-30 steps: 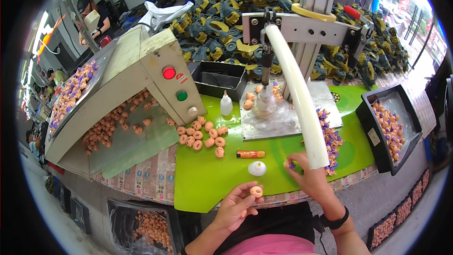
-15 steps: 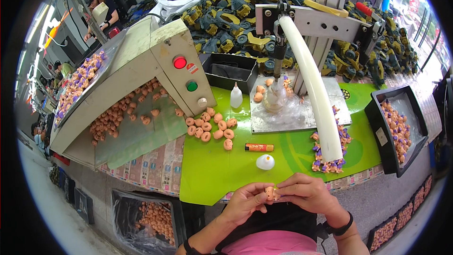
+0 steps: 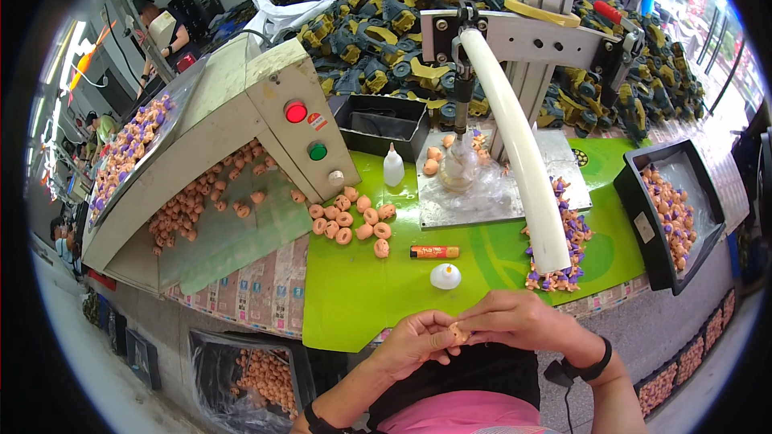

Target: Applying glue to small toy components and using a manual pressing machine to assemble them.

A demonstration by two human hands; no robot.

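My left hand (image 3: pixel 418 344) is closed on a small flesh-coloured doll head (image 3: pixel 459 335), held over my lap at the table's near edge. From the other side my right hand (image 3: pixel 515 320) pinches the same head, its fingertips hiding part of it. Beyond my hands, on the green mat (image 3: pixel 362 297), stands a white squeeze bottle (image 3: pixel 445 276) with a yellow tip. An orange tube-shaped object (image 3: pixel 434 252) lies just behind that bottle. Farther left sits a loose group of doll heads (image 3: pixel 363 231). A pile of small doll bodies (image 3: pixel 555 261) with purple parts lies to the right.
A beige machine (image 3: pixel 265 96) with red and green buttons holds more heads. A lever press (image 3: pixel 515 153) with a long white handle stands on a metal plate. Black bins (image 3: pixel 643 229) flank the table; toy vehicles (image 3: pixel 386 40) are heaped behind. Another person (image 3: pixel 165 32) is far left.
The doll head has turned and sits lower between my fingers, with my right fingers closer over it. The whole view has shifted slightly.
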